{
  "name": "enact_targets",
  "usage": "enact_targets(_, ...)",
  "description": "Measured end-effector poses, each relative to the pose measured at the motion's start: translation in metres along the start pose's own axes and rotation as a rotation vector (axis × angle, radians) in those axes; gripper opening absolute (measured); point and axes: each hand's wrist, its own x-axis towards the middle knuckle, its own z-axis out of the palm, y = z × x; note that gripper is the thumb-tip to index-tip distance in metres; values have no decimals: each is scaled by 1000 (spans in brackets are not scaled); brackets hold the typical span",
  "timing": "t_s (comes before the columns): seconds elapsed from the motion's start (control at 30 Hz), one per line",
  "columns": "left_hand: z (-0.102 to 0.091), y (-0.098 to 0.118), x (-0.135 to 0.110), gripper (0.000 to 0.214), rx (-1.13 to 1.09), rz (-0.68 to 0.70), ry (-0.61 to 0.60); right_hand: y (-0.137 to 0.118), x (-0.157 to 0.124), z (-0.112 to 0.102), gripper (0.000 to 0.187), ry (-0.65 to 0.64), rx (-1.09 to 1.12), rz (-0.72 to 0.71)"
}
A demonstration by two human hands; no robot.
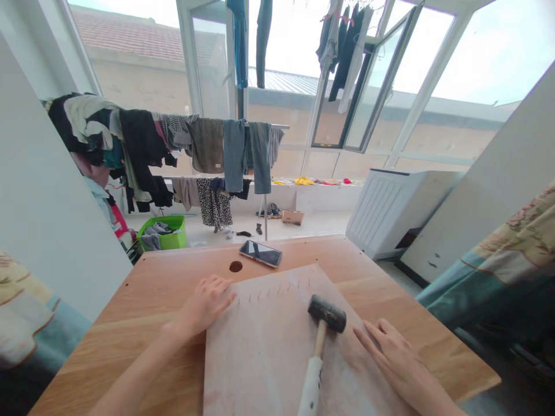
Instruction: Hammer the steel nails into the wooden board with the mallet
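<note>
Across the worktop point(151, 300) in the head view lies the board point(255, 358): nails point(278, 289) line its far end, the mallet point(319, 341) rests on it; left hand point(210, 300) and right hand point(392, 346) flank it, each grip spread.

Legible text, brands, numbers or signs: none found from where I stand. Dark marks observed on the white handle point(309, 386) of the mallet point(326, 314); too small to read. A pale, label-like patch point(217, 166) sits near the lower edge of the grey-brown cloth point(208, 141) on the drying rack point(281, 126); any wording cannot be made out.
</note>
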Motion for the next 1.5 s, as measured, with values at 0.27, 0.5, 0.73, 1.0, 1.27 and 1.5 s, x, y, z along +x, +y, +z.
enact_targets(0.27, -13, 8, -14, 25, -216, -23, 37, -29, 93, -28, 32, -123, 493, 199)
enact_targets(0.5, -1, 17, -16, 14, -425, -109, 22, -55, 183, -7, 22, -315, 541, -80)
enact_targets(0.73, 2, 26, -11, 12, -462, -224, 194, -71, 189, -9, 34, -314, 501, -115)
enact_targets(1.0, 11, 40, 2, 7, -458, -164, 148, -89, 198, -16, 24, -354, 444, -142)
enact_targets(1.27, 16, 49, 11, 10, -469, -137, 113, -108, 203, -7, 21, -368, 399, -134)
enact_targets(1.5, 21, 57, 17, 16, -468, -118, 113, -130, 206, -14, 22, -360, 443, -163)
